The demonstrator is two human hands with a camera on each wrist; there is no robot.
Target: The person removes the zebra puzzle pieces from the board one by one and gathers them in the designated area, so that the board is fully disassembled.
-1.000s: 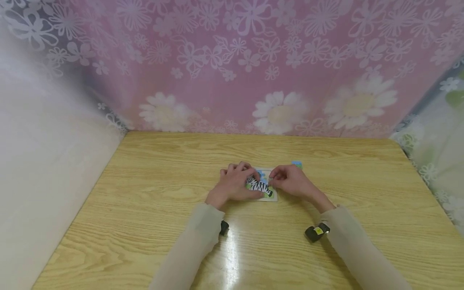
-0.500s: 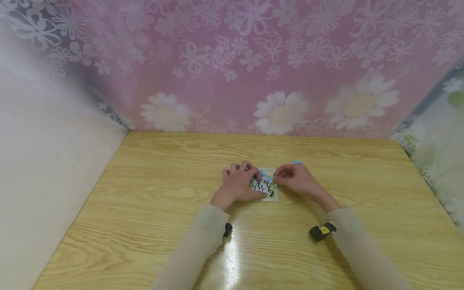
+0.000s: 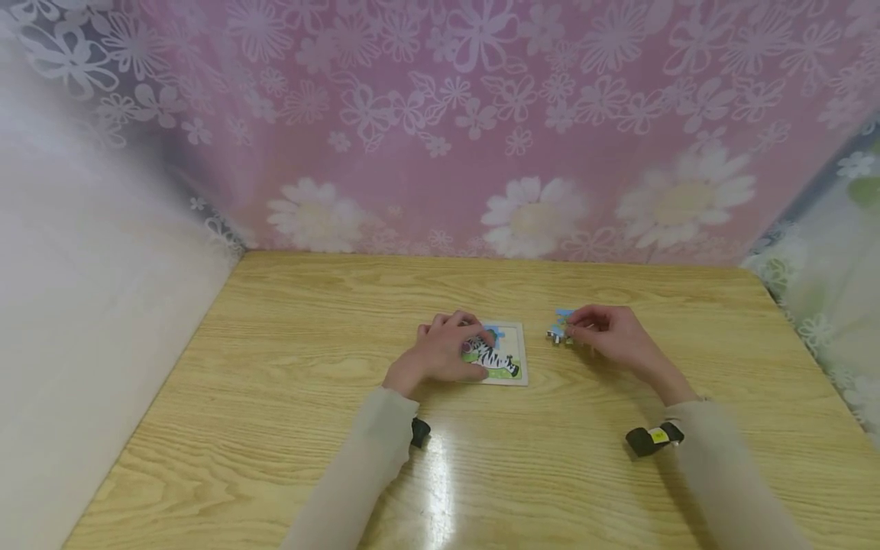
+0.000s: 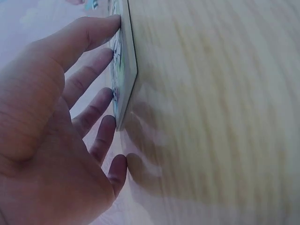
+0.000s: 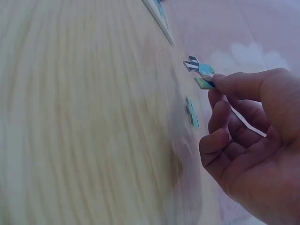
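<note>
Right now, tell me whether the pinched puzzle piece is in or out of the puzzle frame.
Out. The right hand pinches the puzzle piece above the table, apart from the puzzle frame.

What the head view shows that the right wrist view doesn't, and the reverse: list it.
Only the head view: the left hand on the puzzle board, the zebra picture, the sleeves and black wrist straps.
Only the right wrist view: the palm side of the right hand.
Both: that hand pinching a puzzle piece, a loose piece, the puzzle board's edge, the table.
</note>
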